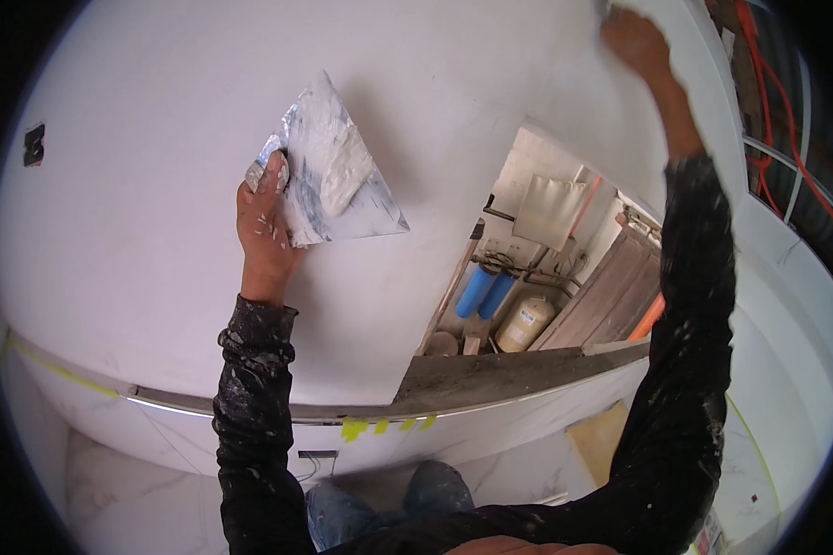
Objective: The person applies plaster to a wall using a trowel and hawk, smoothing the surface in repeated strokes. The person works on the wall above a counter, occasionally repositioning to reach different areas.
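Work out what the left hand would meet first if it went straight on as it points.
Probably the white wall, beyond the metal plate the left hand holds; the depth between is unclear.

hands: 2 | plate: 1 | blue cylinders: 2 | tank: 1

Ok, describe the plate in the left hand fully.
The plate looks like thin metal: silvery grey, streaked, roughly triangular from here, one corner pointing up. Thick white paste lies across its middle and right, with thinner smears around. The left hand grips its left side. It is held up before the white wall, its shadow falling there.
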`<state>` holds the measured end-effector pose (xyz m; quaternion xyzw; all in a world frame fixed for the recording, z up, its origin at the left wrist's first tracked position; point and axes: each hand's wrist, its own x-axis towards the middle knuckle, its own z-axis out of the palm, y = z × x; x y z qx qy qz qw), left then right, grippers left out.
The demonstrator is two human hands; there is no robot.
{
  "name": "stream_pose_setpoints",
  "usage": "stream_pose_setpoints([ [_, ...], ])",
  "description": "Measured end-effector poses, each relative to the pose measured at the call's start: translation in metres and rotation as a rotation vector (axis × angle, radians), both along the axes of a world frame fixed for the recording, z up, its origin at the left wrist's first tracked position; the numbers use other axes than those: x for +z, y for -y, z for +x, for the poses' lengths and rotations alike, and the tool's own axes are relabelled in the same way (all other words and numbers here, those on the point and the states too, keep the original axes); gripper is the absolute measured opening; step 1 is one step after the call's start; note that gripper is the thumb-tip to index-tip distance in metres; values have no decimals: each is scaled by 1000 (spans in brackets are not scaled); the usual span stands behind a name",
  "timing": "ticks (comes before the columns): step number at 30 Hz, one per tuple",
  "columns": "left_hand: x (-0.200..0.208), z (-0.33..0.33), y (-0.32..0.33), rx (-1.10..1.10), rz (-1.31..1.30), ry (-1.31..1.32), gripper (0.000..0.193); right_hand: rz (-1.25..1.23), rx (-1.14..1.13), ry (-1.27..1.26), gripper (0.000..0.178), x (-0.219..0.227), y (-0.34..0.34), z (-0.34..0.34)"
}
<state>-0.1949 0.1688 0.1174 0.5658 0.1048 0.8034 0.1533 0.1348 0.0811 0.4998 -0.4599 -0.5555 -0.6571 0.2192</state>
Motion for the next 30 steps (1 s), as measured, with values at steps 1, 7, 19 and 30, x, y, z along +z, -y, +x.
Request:
stream_pose_setpoints([
  [1, -1, 0, -2, 103, 56, -70, 41, -96, -122, -130, 38, -44, 9, -4],
  [7, 8, 8, 10, -385, 20, 183, 44, -213, -37, -152, 45, -117, 54, 55],
  [19, 2, 2, 5, -207, 1, 94, 42, 71, 417, 436, 10, 145, -49, 50],
  [30, 6, 11, 9, -324, 27, 244, 36, -24, 29, 15, 46, -185, 16, -16],
])
